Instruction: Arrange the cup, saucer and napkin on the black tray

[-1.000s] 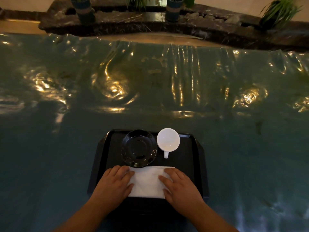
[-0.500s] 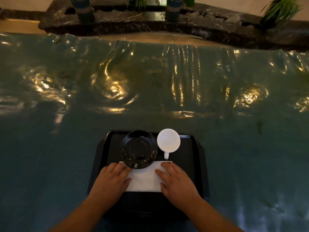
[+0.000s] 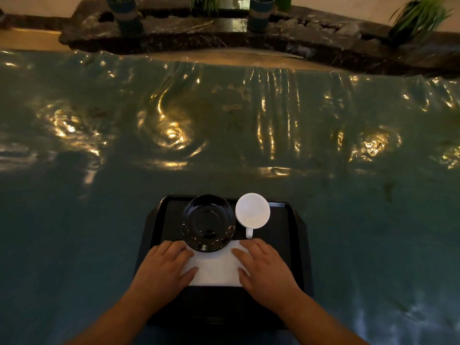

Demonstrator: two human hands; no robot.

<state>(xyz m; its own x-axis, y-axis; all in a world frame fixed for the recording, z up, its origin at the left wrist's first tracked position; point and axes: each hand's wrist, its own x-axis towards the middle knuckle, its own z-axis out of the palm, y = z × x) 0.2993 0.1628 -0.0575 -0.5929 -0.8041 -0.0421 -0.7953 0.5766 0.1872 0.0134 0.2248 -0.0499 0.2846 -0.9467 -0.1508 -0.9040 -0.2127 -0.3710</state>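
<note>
A black tray (image 3: 300,247) lies on the table near me. At its far left sits a black saucer (image 3: 209,222), and a white cup (image 3: 252,210) stands upright right of it, handle pointing toward me. A white folded napkin (image 3: 215,270) lies on the tray's near half, its far edge tucked under the saucer's near rim. My left hand (image 3: 164,267) lies flat on the napkin's left end and my right hand (image 3: 266,267) flat on its right end, fingers stretched out, gripping nothing. Both ends of the napkin are hidden by my hands.
The table is covered with a shiny, wrinkled teal cloth (image 3: 249,150). Beyond its far edge runs a dark stone planter ledge (image 3: 224,33) with pots and green plants (image 3: 418,18).
Both hands have slid the napkin away from me across the tray, so its far edge now reaches under the saucer. Cup and saucer have stayed in place.
</note>
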